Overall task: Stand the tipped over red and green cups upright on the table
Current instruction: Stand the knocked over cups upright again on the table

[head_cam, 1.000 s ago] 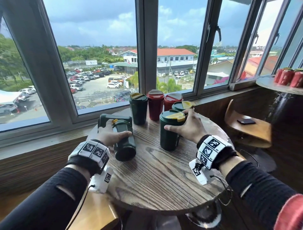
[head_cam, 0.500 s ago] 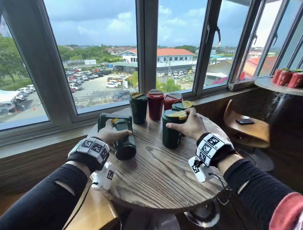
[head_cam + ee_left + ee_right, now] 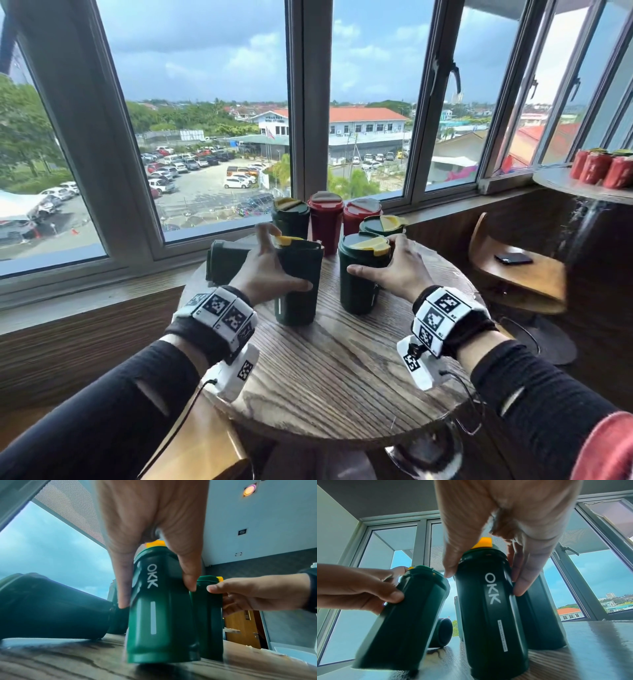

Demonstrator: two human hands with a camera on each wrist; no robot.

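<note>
The left hand (image 3: 265,270) wraps thumb and fingers round a green cup (image 3: 297,284), leaning toward the window, apparently mid-swing onto its base on the counter (image 3: 342,370). Just right of it, the right hand (image 3: 397,270) loosely cups an upright green cup (image 3: 359,277), likely steadying it. Left of the leaning cup, another green cup (image 3: 224,262) lies tipped.
</note>
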